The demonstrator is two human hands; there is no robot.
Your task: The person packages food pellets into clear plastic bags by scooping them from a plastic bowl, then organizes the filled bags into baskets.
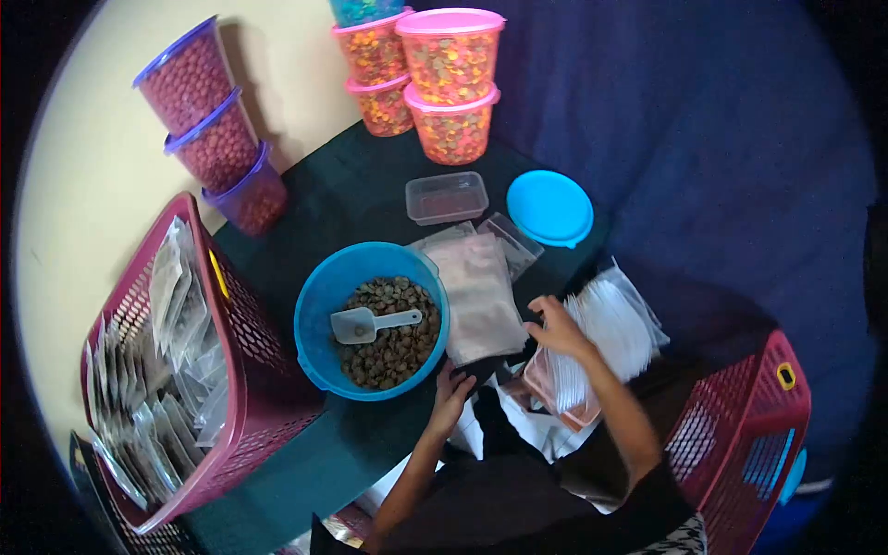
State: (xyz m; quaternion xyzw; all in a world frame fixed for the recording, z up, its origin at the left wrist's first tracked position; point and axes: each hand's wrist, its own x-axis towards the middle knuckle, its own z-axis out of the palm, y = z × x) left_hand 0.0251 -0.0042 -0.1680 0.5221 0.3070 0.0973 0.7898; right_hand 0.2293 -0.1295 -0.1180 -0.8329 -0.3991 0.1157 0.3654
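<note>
Currently, the right hand (555, 326) is positioned between the pile of clear plastic bags (478, 301) and the fanned white stack (612, 335), fingers partly curled; whether it grips anything cannot be told. The left hand (450, 400) is half open, fingers slightly spread, with no object visible in its grasp; it sits at the pile's near edge, just right of the blue tub (317, 310). The tub contains brown discs (393, 361) and a white scoop (355, 326), handle directed right. Its left rim lies close to the maroon basket (264, 347). Dark tabletop (324, 199) shows between the tub's far rim and the stacked purple-lidded tubs (211, 139).
</note>
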